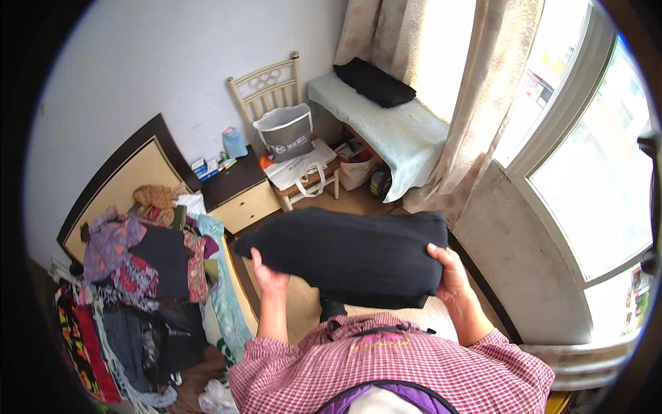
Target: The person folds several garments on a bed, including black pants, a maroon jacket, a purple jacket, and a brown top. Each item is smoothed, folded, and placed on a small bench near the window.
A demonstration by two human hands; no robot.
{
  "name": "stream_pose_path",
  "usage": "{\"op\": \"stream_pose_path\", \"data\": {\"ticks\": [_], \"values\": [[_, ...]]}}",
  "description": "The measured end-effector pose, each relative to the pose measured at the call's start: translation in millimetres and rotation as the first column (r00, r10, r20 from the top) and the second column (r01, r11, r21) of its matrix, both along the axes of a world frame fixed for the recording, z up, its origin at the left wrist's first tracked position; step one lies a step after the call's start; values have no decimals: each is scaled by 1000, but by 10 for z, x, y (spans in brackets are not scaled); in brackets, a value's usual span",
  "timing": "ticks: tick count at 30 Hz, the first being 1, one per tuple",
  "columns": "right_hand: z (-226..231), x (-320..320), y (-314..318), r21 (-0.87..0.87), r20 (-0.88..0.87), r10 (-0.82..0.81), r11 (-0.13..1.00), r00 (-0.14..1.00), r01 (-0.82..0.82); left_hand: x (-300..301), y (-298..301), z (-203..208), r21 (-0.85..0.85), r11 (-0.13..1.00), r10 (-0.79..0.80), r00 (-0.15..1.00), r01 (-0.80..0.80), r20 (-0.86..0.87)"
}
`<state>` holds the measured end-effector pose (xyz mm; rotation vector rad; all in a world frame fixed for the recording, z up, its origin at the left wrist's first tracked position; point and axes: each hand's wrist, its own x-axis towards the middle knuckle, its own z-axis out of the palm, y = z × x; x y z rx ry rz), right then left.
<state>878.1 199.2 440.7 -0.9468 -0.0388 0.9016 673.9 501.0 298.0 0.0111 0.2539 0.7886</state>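
A folded black garment (352, 255), perhaps trousers, is stretched level in front of my body between both hands. My left hand (269, 274) grips its left part from below, the thumb showing at the near edge. At the other end my right hand (448, 272) is closed on the right edge, its thumb lying on top and the fingers hidden underneath. Another folded black garment (374, 83) lies on the cloth-covered table by the window.
Clothes (162, 262) are heaped on the bed at left. A nightstand (238, 186) with small boxes stands beside it. The chair (265, 83) carries bags, including a grey bag (286, 134). A pale blue cloth (386, 134) covers the table; curtains (469, 117) hang at the window.
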Motion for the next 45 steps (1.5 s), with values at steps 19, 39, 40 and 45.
{"op": "stream_pose_path", "data": {"ticks": [19,39,40,45], "values": [[167,2744,1495,160,-82,-469,865,879,476,4540,2172,579,106,825,-552,832,555,-56],[-127,6276,3812,150,104,-373,922,922,356,8405,4898,1007,290,785,-542,834,548,-109],[-344,6429,3941,209,90,-338,926,937,314,8584,5074,869,332,765,-560,825,552,-80],[-1704,6841,4618,-177,-208,-474,879,856,444,9061,5540,-261,2,799,-546,725,602,-420]]}}
